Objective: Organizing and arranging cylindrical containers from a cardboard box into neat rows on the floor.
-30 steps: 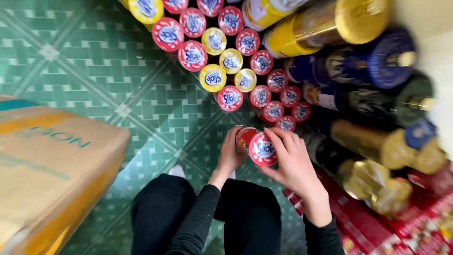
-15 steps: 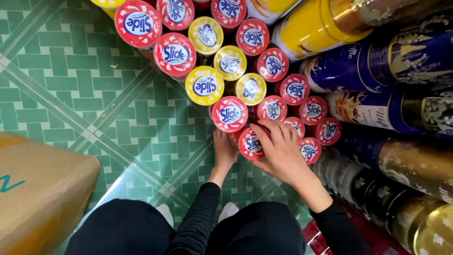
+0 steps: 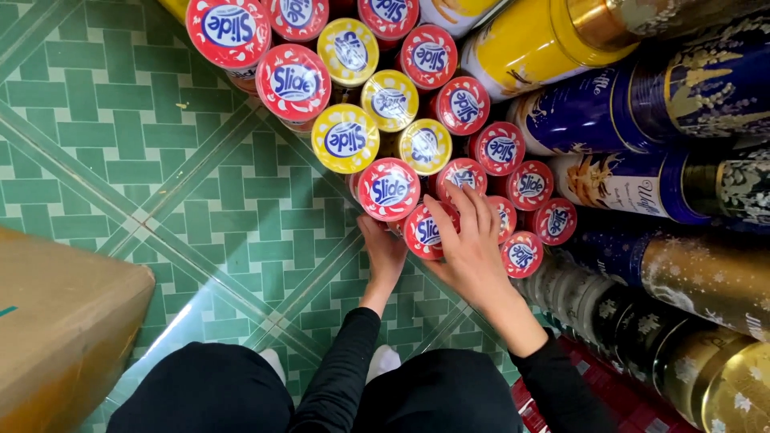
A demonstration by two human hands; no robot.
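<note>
Two hands work on one red-lidded snack can (image 3: 423, 232), which sits at the near end of the row of red- and yellow-lidded cans (image 3: 346, 138) standing on the green tiled floor (image 3: 120, 160). My right hand (image 3: 469, 248) lies over the can from the right, fingers (image 3: 461, 210) together and curved on its lid and side. My left hand (image 3: 383, 252) is under it on the floor side; its fingers are hidden, so I cannot tell how they hold. To do this well, I think I should push the can straight against its neighbours, keep the lid level with theirs, and press gently, because the tall gold and blue tins (image 3: 609, 120) lean just beside.
</note>
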